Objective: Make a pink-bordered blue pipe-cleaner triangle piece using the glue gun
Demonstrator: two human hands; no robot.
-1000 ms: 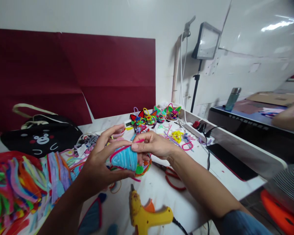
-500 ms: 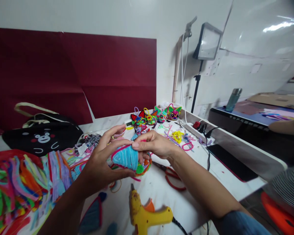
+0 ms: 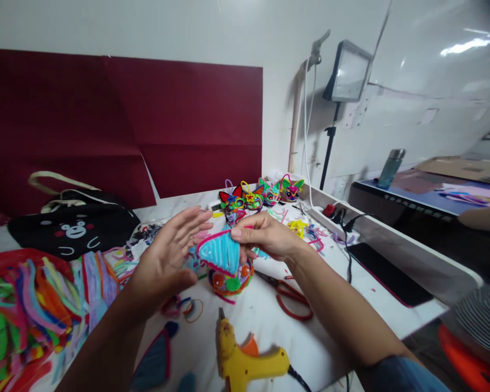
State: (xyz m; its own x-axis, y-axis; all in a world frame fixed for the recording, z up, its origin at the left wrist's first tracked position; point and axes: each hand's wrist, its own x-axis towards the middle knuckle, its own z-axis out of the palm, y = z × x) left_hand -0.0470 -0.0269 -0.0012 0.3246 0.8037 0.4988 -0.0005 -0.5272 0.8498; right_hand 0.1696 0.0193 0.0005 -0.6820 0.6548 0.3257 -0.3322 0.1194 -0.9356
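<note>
In my right hand [image 3: 269, 237], pinched between thumb and fingers, is a light-blue pipe-cleaner ear piece [image 3: 219, 253] with a pink edge. My left hand [image 3: 163, 256] is open just left of it, fingers spread and apart from the piece. Behind and below the ear piece is a round, colourful pipe-cleaner head [image 3: 232, 284] with a green dot and orange spots, partly hidden. A darker-looking blue ear piece [image 3: 153, 359] with a pink edge lies on the table near my left forearm. A yellow glue gun [image 3: 245, 362] rests in front.
Red-handled scissors [image 3: 294, 299] lie under my right forearm. Several finished pipe-cleaner animal heads [image 3: 251, 197] stand at the back. Bundles of pipe cleaners [image 3: 36, 305] and a black bag [image 3: 73, 226] are at left. A phone [image 3: 387, 272] and power strip [image 3: 330, 220] lie at right; another person's arm [image 3: 479, 219] shows beyond.
My left hand has let go of the blue ear piece and opened, moving slightly away. My right hand keeps the piece, now shifted slightly right, and more of the round head shows.
</note>
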